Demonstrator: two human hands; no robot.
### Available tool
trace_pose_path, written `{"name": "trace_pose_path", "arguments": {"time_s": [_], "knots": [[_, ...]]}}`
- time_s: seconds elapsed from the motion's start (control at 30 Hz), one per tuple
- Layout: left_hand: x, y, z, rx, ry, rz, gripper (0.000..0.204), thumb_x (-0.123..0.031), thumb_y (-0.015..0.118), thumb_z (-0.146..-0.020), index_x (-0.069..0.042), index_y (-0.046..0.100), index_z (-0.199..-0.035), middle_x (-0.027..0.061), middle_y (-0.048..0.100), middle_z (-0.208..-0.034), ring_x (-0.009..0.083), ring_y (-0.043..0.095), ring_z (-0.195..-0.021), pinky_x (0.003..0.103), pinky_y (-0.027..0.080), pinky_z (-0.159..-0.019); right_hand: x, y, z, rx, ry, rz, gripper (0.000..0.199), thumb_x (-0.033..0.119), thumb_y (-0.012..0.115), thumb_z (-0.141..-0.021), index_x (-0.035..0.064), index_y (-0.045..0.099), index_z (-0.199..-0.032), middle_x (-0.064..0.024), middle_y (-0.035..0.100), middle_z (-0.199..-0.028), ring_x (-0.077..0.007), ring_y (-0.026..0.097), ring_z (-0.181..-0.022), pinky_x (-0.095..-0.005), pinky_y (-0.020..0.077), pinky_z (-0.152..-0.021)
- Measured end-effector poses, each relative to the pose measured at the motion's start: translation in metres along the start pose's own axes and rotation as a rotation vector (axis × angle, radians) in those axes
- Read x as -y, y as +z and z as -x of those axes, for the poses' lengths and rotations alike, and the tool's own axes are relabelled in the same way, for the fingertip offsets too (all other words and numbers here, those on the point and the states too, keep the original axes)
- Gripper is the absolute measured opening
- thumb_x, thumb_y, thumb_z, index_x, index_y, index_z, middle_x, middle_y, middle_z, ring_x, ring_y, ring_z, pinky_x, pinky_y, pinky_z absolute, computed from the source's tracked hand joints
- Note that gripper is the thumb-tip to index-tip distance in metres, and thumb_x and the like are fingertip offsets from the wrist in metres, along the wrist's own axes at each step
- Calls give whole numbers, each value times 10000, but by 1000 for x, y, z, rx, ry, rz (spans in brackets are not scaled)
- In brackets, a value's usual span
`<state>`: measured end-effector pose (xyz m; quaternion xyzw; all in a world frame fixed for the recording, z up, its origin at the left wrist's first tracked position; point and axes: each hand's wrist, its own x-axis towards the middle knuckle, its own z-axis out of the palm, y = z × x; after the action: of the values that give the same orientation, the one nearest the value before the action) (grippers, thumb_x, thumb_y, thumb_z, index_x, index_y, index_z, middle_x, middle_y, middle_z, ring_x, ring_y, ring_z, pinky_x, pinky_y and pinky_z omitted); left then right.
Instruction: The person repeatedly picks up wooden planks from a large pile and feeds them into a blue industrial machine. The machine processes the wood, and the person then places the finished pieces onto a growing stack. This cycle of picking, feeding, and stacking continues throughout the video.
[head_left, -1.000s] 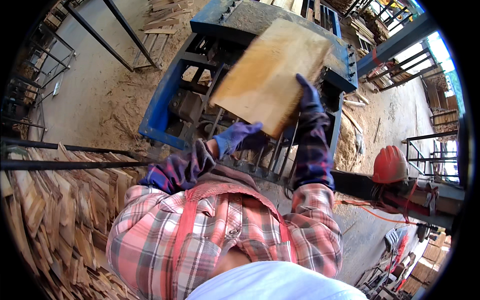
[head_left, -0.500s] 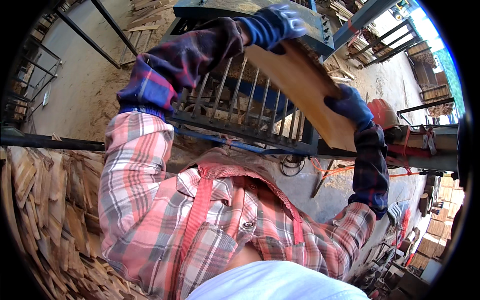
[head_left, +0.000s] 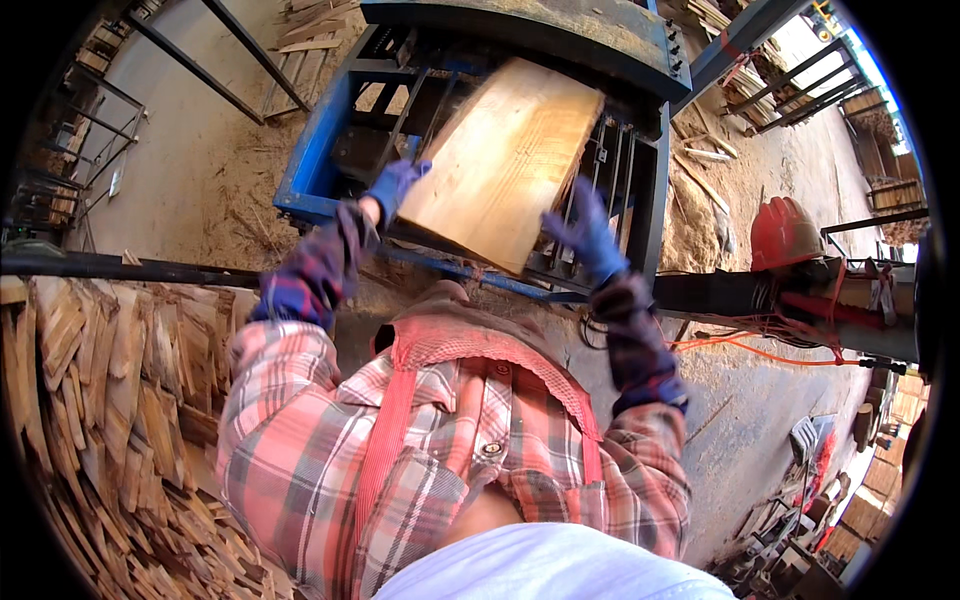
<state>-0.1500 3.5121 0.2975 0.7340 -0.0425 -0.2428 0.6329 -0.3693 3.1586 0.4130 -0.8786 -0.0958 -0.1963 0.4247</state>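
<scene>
A wide pale wooden board [head_left: 505, 160] lies flat on the bars of a blue machine [head_left: 312, 178], its far end close to the machine's sawdust-covered housing. My left hand [head_left: 396, 190], in a blue glove, is at the board's near left edge with its fingers stretched out. Whether it touches the wood I cannot tell. Off the right edge, a little apart from it, my gloved right hand [head_left: 592, 232] has its fingers spread and nothing in them.
Wood strips [head_left: 110, 400] are piled at my left. A red hard hat [head_left: 786, 234] sits on a dark beam [head_left: 715, 292] to the right, with an orange cable [head_left: 745, 345] below. Black metal rails [head_left: 195, 65] stand at the far left.
The board, held up in both hands before, now lies turned on the machine's bars. Both hands have let go their earlier grip and come nearer to me, the left lower and the right further left.
</scene>
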Motion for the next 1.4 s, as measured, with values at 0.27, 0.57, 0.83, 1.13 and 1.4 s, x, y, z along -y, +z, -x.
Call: {"name": "trace_pose_path", "arguments": {"time_s": [0.27, 0.57, 0.83, 1.13, 1.4], "knots": [[-67, 77, 65, -146, 42, -60, 502, -413, 637, -960, 28, 639, -1199, 100, 697, -1043, 177, 606, -918, 331, 486, -841, -7, 60, 42, -243, 483, -189, 823, 372, 691, -884, -148, 368, -1435, -319, 413, -1477, -361, 411, -1394, -388, 312, -1171], [-32, 46, 75, -137, -2, 137, 524, -341, 651, -976, 10, 560, -1354, 75, 662, -1195, 155, 596, -1028, 290, 477, -917, 45, 63, 57, 38, 304, 177, 1092, 446, 860, -687, -42, 315, -1498, -409, 181, -1539, -535, 376, -1369, -457, 417, -1097], [-54, 19, 96, -233, -25, 158, 649, -339, 708, -939, 53, 496, -1411, 98, 640, -1259, 159, 601, -1066, 275, 477, -942, 58, 86, 42, 149, 325, 248, 1061, 401, 876, -687, 13, 332, -1511, -404, 144, -1556, -501, 313, -1426, -430, 384, -1129], [-59, -12, 65, -235, -28, 121, 616, -320, 738, -910, 60, 545, -1355, 151, 640, -1271, 186, 581, -1119, 306, 471, -969, 68, 101, 16, 113, 364, 249, 1004, 429, 855, -703, 50, 365, -1493, -388, 198, -1550, -491, 335, -1420, -467, 393, -1107], [-54, 45, 39, -695, 830, -950, 281, -167, 677, -863, 13, 655, -1078, 239, 650, -1183, 397, 612, -1117, 449, 480, -1004, 32, 101, -13, 104, 250, 613, 927, 503, 806, -709, 105, 444, -1465, -318, 380, -1502, -413, 364, -1420, -506, 219, -1191]]}}
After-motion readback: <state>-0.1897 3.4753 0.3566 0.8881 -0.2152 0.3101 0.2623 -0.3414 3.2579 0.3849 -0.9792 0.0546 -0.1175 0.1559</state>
